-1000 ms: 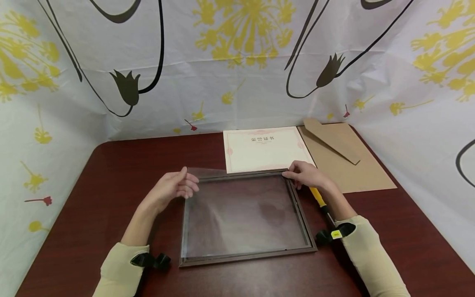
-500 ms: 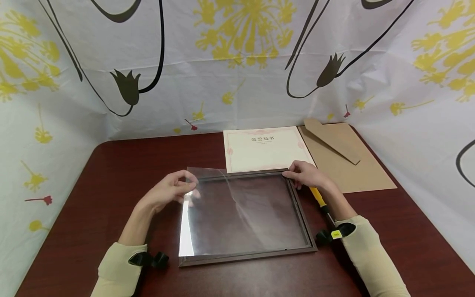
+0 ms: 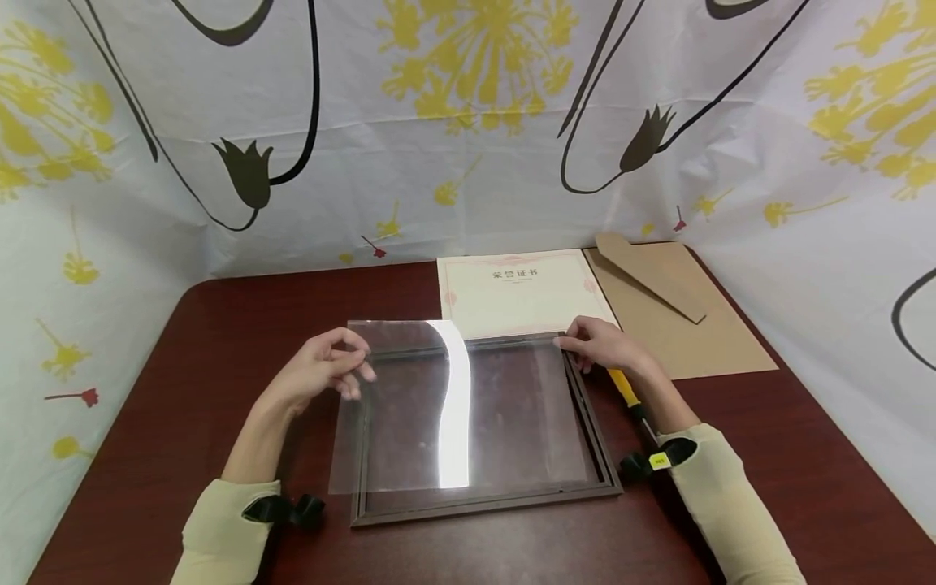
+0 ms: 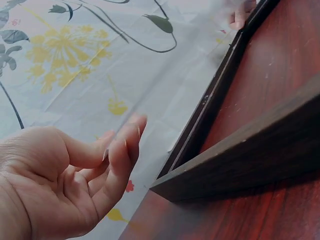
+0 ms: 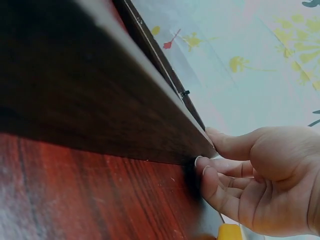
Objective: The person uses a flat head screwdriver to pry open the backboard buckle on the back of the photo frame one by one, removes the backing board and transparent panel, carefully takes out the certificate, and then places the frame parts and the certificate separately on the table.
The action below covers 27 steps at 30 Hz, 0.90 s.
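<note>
My left hand (image 3: 322, 370) pinches the left edge of a clear plastic sheet (image 3: 405, 431) between thumb and fingers. This sheet lies over a dark picture frame (image 3: 490, 505), shifted left past its left side and up past its far side. A bright reflection runs down the sheet. In the left wrist view, the sheet's edge shows only faintly between the fingers of the left hand (image 4: 75, 180). My right hand (image 3: 603, 345) grips the frame's far right corner. In the right wrist view, the right hand (image 5: 270, 180) has its thumb on the top and its fingertips at the outer side.
A cream certificate (image 3: 522, 296) lies behind the frame. To its right is a brown board (image 3: 702, 341) with a folded flap (image 3: 647, 280). A yellow-handled tool (image 3: 623, 386) lies partly beneath the right forearm. A patterned white sheet (image 3: 439, 162) encloses the table (image 3: 292, 301).
The clear sheet has lifted and slid left and away over the frame, with my left hand moving left along with it. My right hand stays at the frame's corner.
</note>
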Motion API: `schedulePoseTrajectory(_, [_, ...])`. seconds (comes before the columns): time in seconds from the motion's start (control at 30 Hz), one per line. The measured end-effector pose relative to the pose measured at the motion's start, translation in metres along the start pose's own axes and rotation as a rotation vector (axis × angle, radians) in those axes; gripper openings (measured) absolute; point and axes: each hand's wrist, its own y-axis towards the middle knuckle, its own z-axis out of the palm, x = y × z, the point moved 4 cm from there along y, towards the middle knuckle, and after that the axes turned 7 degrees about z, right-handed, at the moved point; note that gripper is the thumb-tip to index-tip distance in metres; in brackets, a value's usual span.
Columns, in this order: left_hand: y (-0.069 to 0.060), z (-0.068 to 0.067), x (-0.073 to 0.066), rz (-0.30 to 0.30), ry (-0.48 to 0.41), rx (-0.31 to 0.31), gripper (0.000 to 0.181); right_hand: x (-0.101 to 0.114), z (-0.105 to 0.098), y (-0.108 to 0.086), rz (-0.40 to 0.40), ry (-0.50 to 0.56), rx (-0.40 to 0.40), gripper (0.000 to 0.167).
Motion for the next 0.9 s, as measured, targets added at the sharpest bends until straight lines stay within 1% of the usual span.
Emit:
schedulePoseTrajectory(0.13, [-0.003,-0.007,-0.003,0.044,0.025,-0.052,0.024,0.001,0.001,0.001,0.007,-0.003,-0.010,0.026])
schedulePoseTrajectory(0.2, [-0.003,-0.010,-0.005,0.066,0.035,-0.087,0.025,0.000,0.001,0.001,0.020,-0.002,-0.014,0.027])
schedulePoseTrajectory(0.4, [-0.004,-0.018,-0.014,0.105,0.078,-0.226,0.028,-0.002,0.001,0.001,0.021,0.013,-0.010,0.028])
schedulePoseTrajectory(0.5, [-0.004,-0.021,-0.021,0.138,0.088,-0.292,0.029,-0.002,0.002,0.001,0.020,0.017,-0.004,0.027])
schedulePoseTrajectory(0.6, [-0.005,-0.026,-0.029,0.201,0.056,-0.356,0.025,-0.001,0.001,0.000,0.019,0.018,-0.002,0.027])
schedulePoseTrajectory(0.77, [-0.005,-0.035,-0.044,0.331,0.002,-0.455,0.019,-0.001,0.001,0.001,0.029,0.020,-0.006,0.028])
schedulePoseTrajectory(0.9, [-0.006,-0.043,-0.054,0.406,0.019,-0.532,0.017,-0.002,0.001,0.001,0.032,0.017,-0.014,0.028])
